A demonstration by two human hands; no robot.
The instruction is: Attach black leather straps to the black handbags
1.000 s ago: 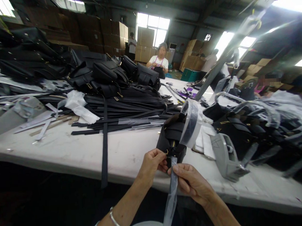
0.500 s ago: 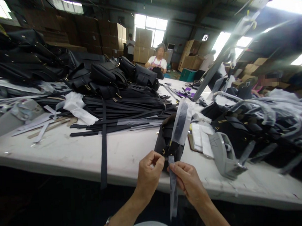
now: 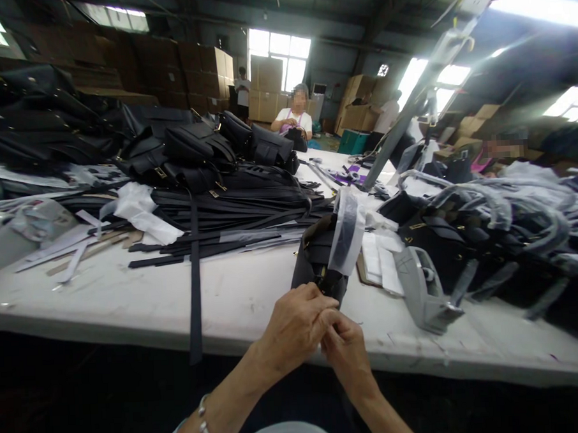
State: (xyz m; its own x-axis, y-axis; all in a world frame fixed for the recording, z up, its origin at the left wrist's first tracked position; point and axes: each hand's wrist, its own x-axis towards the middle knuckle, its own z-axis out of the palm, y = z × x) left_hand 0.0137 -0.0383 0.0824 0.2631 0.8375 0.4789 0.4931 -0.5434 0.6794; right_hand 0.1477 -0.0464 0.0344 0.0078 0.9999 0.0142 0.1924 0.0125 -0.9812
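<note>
A black handbag (image 3: 314, 254) stands at the table's front edge, its handle (image 3: 348, 233) wrapped in white translucent film. My left hand (image 3: 293, 321) is closed at the bag's near side, fingers bent over its lower front; what they grip is hidden. Pressed against it, my right hand (image 3: 345, 348) is closed in a pinch on the bag's film-covered strap, which the fingers now almost wholly cover. The two hands' fingertips meet just below the handle's base.
Black bags (image 3: 180, 138) are heaped over loose black straps (image 3: 240, 206) at left. One strap (image 3: 195, 284) hangs over the table edge (image 3: 131, 332). Grey tape dispensers (image 3: 424, 293) stand on both sides. Film-wrapped bags (image 3: 457, 241) crowd the right. A co-worker (image 3: 293, 117) sits across the table.
My left hand has moved right and over the bag's front, up against my right hand. The dangling strap is now mostly hidden. The view has shifted slightly.
</note>
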